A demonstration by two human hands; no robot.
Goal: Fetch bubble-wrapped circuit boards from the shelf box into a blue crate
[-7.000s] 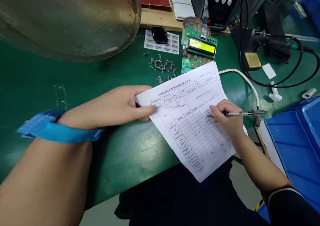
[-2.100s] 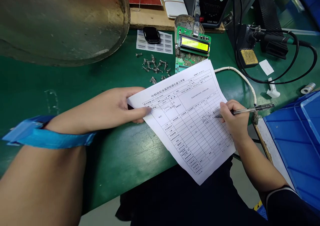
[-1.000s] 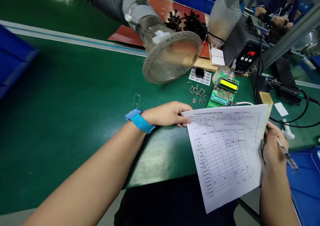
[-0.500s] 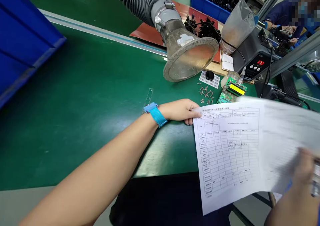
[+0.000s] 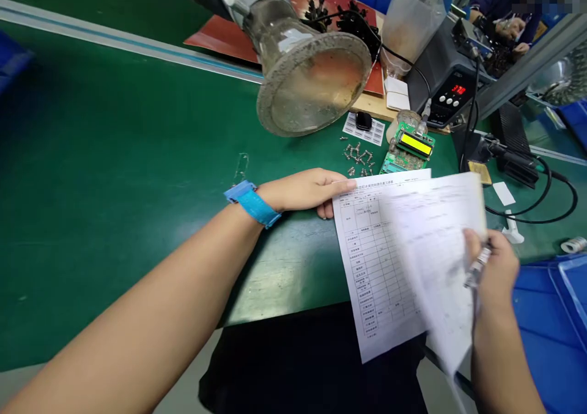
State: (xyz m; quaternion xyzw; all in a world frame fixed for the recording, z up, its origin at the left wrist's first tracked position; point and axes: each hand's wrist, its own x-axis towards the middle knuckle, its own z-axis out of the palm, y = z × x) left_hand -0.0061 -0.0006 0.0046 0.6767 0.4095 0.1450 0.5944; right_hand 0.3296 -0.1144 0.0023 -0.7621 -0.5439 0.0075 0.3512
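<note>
My left hand (image 5: 323,192), with a blue wrist strap (image 5: 257,203) behind it, pinches the top left corner of a printed form (image 5: 367,279). Thumb on top, fingers underneath. At the right, my right hand (image 5: 495,267) is closed on the edge of a second sheet (image 5: 447,243), which is bent over the form and blurred. A slim, clear and silvery pen (image 5: 478,267) also sits in the right hand. Just beyond the papers lie a green circuit board (image 5: 410,148) with a yellow display and several small metal parts (image 5: 358,154).
A fume hood nozzle (image 5: 316,87) hangs over the green bench (image 5: 114,188). Behind the board stand a soldering station (image 5: 452,93) and a plastic bag (image 5: 410,25). A cabled iron (image 5: 509,151) rests at right, above a blue bin (image 5: 545,316). A co-worker's hands (image 5: 511,32) show at top right.
My right hand has moved left, folding the sheet over the form. The left hand keeps its grip on the corner. The view has shifted, bringing the blue bin at right into sight.
</note>
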